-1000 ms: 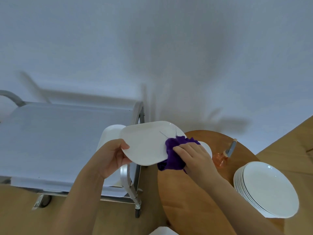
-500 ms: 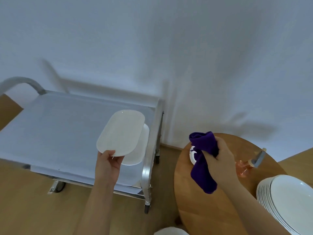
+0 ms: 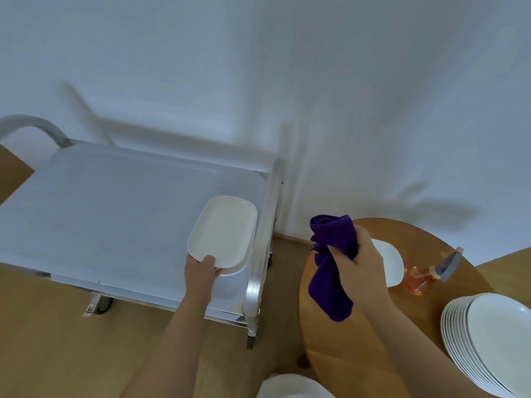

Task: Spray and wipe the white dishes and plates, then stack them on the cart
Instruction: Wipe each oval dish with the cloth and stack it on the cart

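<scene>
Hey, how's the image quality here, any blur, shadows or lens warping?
Head view: soft, even light; faint blurred shadows on the wall; wide-angle bending curves the cart handle and round table edge; the dish and purple cloth look reasonably sharp.

Left hand [image 3: 201,271] holds a white dish [image 3: 222,232] on the cart [image 3: 115,211]; right hand [image 3: 359,265], beside the cart, grips a purple cloth [image 3: 332,268].

My single head-mounted wide-angle view, angled forward and down, close above cart [image 3: 120,214] at left, round table [image 3: 356,349] at right
</scene>
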{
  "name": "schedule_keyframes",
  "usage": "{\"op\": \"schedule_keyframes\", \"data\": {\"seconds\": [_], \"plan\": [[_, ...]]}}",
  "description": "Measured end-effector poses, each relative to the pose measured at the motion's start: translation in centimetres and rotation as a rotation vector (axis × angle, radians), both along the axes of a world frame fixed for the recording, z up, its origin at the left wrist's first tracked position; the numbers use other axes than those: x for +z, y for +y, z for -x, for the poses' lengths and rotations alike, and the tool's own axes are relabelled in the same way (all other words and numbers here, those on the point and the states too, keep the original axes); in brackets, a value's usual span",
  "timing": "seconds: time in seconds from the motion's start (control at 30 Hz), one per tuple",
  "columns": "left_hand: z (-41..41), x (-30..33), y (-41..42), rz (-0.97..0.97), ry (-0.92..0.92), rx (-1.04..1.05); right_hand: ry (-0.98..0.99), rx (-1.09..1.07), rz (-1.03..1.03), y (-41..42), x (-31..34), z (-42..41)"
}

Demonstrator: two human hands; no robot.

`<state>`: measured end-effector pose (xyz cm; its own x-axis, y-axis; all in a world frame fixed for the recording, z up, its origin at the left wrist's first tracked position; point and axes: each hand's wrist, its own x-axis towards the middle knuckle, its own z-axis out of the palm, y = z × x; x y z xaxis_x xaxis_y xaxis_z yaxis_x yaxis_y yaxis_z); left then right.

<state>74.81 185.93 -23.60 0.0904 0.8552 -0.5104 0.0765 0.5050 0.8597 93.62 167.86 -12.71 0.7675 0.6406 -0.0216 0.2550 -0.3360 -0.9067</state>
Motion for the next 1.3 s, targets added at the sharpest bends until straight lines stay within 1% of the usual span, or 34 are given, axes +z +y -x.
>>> {"op": "schedule_keyframes", "data": {"seconds": [0.07,0.1,0.13,0.27,0.4,0.53,0.63,0.7,0.77,0.83,0.9,0.97,1.03,1.1,1.17,1.23,1.3], "plan": [[0.4,-0.5,-0.2,-0.100,0.343,-0.155,0.011,-0.016,-0.011,0.0,0.0,-0.1],[0.5,-0.7,-0.3,-0.113,0.454,-0.212,0.018,-0.021,-0.021,0.0,-0.1,-0.2],[0.5,-0.8,-0.4,-0.111,0.517,-0.246,0.022,-0.021,-0.030,0.0,-0.1,-0.2],[0.1,-0.8,-0.1,-0.064,0.595,-0.283,0.015,-0.004,-0.034,0.2,-0.1,-0.3],[-0.2,-1.3,0.5,0.018,0.657,-0.367,0.026,-0.008,-0.038,0.2,-0.2,-0.4],[-0.1,-1.4,0.9,0.054,0.663,-0.399,0.040,-0.007,-0.032,0.1,-0.5,-0.4],[0.1,-1.0,0.6,0.038,0.683,-0.395,0.048,-0.009,-0.021,-0.1,-0.8,-0.5],[0.0,0.1,-0.1,-0.008,0.690,-0.352,0.051,-0.015,-0.023,-0.4,-0.8,-0.7],[-0.4,2.1,-1.0,-0.111,0.673,-0.261,0.054,-0.030,-0.033,-0.8,-0.9,-0.9],[-1.2,4.7,-1.8,-0.252,0.596,-0.135,0.063,-0.057,-0.037,-1.5,-0.9,-1.3],[-2.1,7.6,-3.3,-0.424,0.429,-0.050,0.070,-0.094,-0.033,-2.3,-1.1,-1.7],[-3.0,10.3,-5.8,-0.610,0.234,-0.053,0.083,-0.134,-0.020,-3.3,-1.5,-2.3],[-4.6,11.6,-8.6,-0.751,0.094,-0.170,0.100,-0.178,-0.025,-4.5,-1.9,-2.9],[-7.0,11.0,-11.1,-0.749,0.036,-0.371,0.110,-0.228,-0.012,-5.6,-2.2,-3.6],[-10.0,8.8,-12.8,-0.663,0.102,-0.591,0.134,-0.277,0.001,-6.8,-2.8,-4.4],[-12.9,5.8,-13.6,-0.541,0.253,-0.778,0.157,-0.304,0.012,-7.8,-3.6,-5.1],[-15.6,2.7,-13.7,-0.415,0.409,-0.892,0.177,-0.305,0.030,-8.4,-4.5,-6.0]]}}
